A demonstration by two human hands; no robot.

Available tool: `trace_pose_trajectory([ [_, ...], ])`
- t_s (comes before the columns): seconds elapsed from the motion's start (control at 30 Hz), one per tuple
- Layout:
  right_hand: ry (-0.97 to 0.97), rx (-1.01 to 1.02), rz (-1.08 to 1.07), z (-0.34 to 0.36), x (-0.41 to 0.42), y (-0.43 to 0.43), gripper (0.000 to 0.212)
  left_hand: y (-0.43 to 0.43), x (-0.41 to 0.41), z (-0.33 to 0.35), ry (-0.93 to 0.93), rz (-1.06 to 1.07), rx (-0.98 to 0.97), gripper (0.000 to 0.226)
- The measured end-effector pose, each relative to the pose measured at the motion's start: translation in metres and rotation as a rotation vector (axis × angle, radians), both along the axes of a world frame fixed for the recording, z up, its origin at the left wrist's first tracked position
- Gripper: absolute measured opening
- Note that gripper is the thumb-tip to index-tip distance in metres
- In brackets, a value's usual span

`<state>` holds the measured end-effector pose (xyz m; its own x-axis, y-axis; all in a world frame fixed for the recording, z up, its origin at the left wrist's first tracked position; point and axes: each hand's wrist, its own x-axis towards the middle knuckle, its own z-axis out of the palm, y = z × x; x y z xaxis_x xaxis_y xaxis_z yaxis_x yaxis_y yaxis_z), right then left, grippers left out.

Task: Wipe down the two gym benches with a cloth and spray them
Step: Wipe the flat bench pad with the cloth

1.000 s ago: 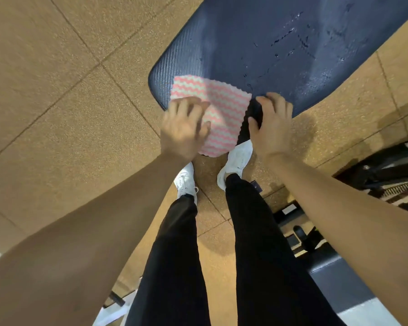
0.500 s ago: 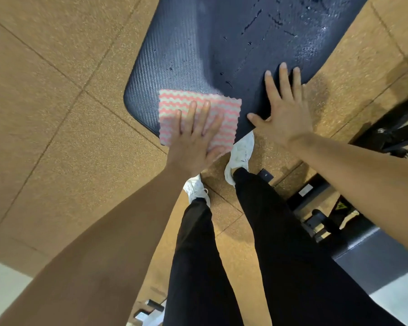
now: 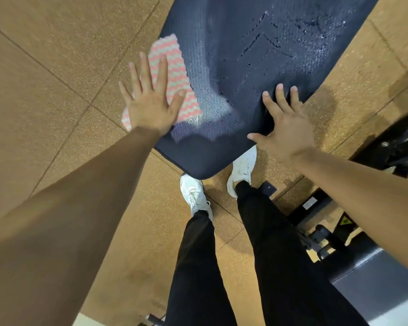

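Dark navy counter [image 3: 257, 55] running from near centre up to far right, its rounded near end just above two white shoes [image 3: 194, 194]. Wet streaks and droplets across the far and middle padding; a duller, wiped-looking patch near the left edge. Pink-and-white zigzag cloth [image 3: 174, 74] lying on the counter's left edge, part of it overhanging toward the floor [image 3: 45, 67]. Left hand [image 3: 151, 102] flat on the cloth, fingers spread wide, palm pressing down, gripping nothing. Right hand [image 3: 285, 125] also spread flat, resting on the counter's right edge near the rounded end, thumb stretched out to the left, holding nothing. Bare wet padding lying between the two hands and beyond them toward the far end. Open tan speckled floor tiles to the left of the counter, unobstructed. To the right, narrower floor, then black metal frames [image 3: 398, 147] and a grey padded surface [image 3: 375, 274] near the right leg in black trousers [image 3: 280, 255].
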<state>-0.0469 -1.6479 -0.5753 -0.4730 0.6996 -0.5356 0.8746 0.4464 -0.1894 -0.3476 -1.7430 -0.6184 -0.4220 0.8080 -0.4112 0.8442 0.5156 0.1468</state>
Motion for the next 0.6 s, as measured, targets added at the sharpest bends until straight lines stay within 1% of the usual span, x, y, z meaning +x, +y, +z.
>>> trace_pose_trajectory([
  [0.1,0.016,-0.009,0.034,0.000,0.005,0.004,0.096,0.023,0.013,-0.003,0.022,-0.015,0.014,0.078],
  [0.17,0.039,-0.015,0.052,0.000,0.011,0.007,0.092,0.034,0.027,-0.005,0.039,-0.070,0.024,0.079],
  [0.33,0.135,-0.079,0.057,0.002,0.030,0.020,0.069,0.047,0.079,-0.007,-0.007,-0.269,0.048,0.076],
  [0.43,0.181,-0.029,0.069,0.003,0.044,0.029,0.056,0.040,0.112,-0.005,-0.043,-0.378,0.091,0.073],
  [0.53,0.165,0.054,0.025,0.005,0.055,0.040,0.055,0.025,0.141,-0.003,-0.060,-0.458,0.101,0.075],
  [0.6,0.138,0.098,-0.035,0.005,0.058,0.051,0.060,0.017,0.156,-0.002,-0.045,-0.501,0.101,0.078],
])
